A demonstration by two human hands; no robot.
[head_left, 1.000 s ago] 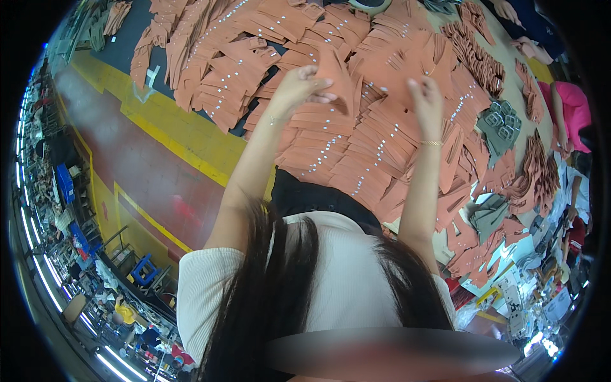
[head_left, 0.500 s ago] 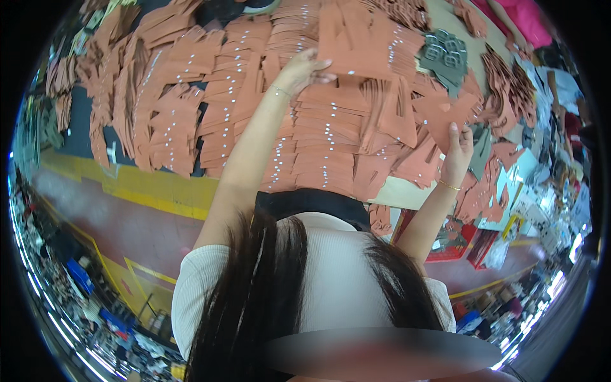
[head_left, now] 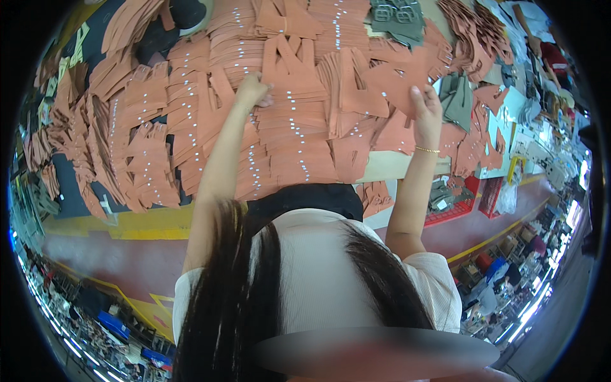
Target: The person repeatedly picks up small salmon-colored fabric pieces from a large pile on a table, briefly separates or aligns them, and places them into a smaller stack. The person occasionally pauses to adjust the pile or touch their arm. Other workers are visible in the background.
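Observation:
Overlapping rows of flat salmon-orange cut pieces (head_left: 299, 137), with small white marks along their edges, cover the table before me. My left hand (head_left: 253, 94) is over the rows left of the middle, its fingers curled inward. Whether a piece edge is pinched in them is hidden. Beside it lies an orange piece with two strap-like arms (head_left: 289, 76). Farther right, my right hand (head_left: 426, 108) grips a loose orange cut piece (head_left: 400, 81) between thumb and fingers, raised above the other pieces.
Dark green pieces with buckles (head_left: 398, 18) lie at the far right, and more green pieces (head_left: 455, 102) sit beyond my right hand. Stacked orange straps (head_left: 474, 35) are at the back right. A red crate (head_left: 455, 213) stands below the table's right side.
The view has shifted, so the table appears moved leftward and downward. My left hand has left the edge of a large orange piece and curled. My right hand still holds its orange piece.

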